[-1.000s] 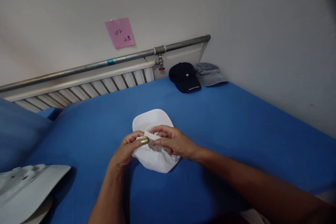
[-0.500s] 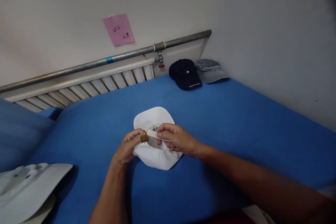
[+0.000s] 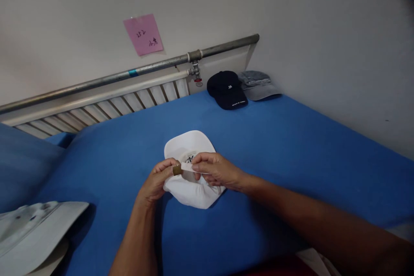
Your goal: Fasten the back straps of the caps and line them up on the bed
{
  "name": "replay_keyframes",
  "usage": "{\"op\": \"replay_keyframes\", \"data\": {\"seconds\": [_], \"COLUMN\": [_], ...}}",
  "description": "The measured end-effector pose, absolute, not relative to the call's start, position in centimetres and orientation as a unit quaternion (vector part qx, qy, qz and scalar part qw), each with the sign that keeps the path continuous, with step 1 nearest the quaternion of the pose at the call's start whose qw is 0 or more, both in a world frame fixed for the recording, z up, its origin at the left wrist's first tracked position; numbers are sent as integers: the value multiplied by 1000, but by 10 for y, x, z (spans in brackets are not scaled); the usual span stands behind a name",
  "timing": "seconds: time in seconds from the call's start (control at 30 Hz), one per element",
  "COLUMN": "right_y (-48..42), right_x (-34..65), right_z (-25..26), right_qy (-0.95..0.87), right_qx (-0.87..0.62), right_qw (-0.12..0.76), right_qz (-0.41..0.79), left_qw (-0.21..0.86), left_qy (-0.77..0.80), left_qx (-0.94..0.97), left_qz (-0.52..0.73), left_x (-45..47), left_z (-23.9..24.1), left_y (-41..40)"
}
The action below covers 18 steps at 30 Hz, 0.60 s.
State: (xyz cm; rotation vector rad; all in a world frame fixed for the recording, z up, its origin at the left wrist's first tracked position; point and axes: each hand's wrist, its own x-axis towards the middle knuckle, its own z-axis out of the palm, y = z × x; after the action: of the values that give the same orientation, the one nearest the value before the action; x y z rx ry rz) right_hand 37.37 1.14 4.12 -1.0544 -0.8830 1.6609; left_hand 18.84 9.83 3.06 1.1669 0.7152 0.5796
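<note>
Near-left corner of the blue surface (image 3: 291, 146) (bed or table, I cannot tell from my end): pale cap (image 3: 45, 226), cut by the frame, brim pointing inward. Another brim shows under it.

Left hand (image 3: 157, 181): fingers pinched on a brass-coloured buckle (image 3: 177, 169). White cap (image 3: 190, 196) lies mid-surface, well in from the far edge, brim toward that edge; dark marking visible inside. Right hand (image 3: 220, 172): fingers closed on a white strap (image 3: 186, 166), its free end right at the buckle; contact I cannot confirm.

Progress, my reading: buckle and strap both in hand, end lined up. I see none of the strap through the buckle, so I log the two as unjoined.

Far edge, right part: navy cap (image 3: 224, 88), grey cap (image 3: 258, 83) just beyond it, near the far-right corner.

Edges: radiator (image 3: 129, 103) behind the far edge, wall (image 3: 339, 73) along the right. I judge elbow room good on both sides; the pale cap is the nearest obstacle leftward.
</note>
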Motion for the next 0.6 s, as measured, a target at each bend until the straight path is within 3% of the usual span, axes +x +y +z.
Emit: {"op": "replay_keyframes", "data": {"seconds": [0.6], "right_y": [17], "right_x": [378], "right_z": [34], "right_qy": [-385], "right_qx": [-410], "right_qw": [422], "right_qz": [711], "left_qw": [745], "left_qy": [316], "left_qx": [546], "left_qz": [218], "left_x": [188], "left_z": [29], "left_y": [99]}}
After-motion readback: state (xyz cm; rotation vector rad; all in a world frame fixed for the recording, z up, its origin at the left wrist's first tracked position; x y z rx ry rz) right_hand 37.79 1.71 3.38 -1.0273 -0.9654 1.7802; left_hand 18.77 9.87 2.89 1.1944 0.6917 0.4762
